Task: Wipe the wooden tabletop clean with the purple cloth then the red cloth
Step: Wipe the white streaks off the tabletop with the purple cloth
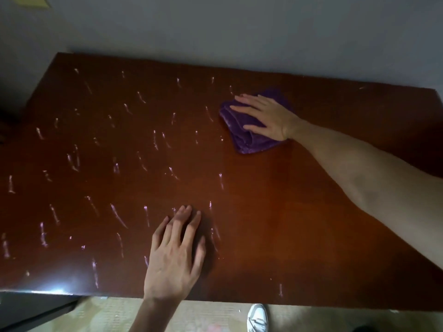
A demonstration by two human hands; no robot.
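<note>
I see my right hand [266, 117] pressed flat, fingers spread in no closed grip, on the bunched purple cloth [249, 130] at two o'clock on the table [275, 212], while my left hand [176, 252] braces open-palmed at six o'clock among the pale streaks [117, 215].

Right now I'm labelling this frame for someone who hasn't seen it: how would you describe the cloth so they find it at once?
Start with the dark red-brown wooden tabletop that fills the view, streaked with pale marks on its left part. Go to its far right part, where the right hand lies flat. Under it is the purple cloth, bunched and folded, the only fabric and only purple thing on the wood.
</note>
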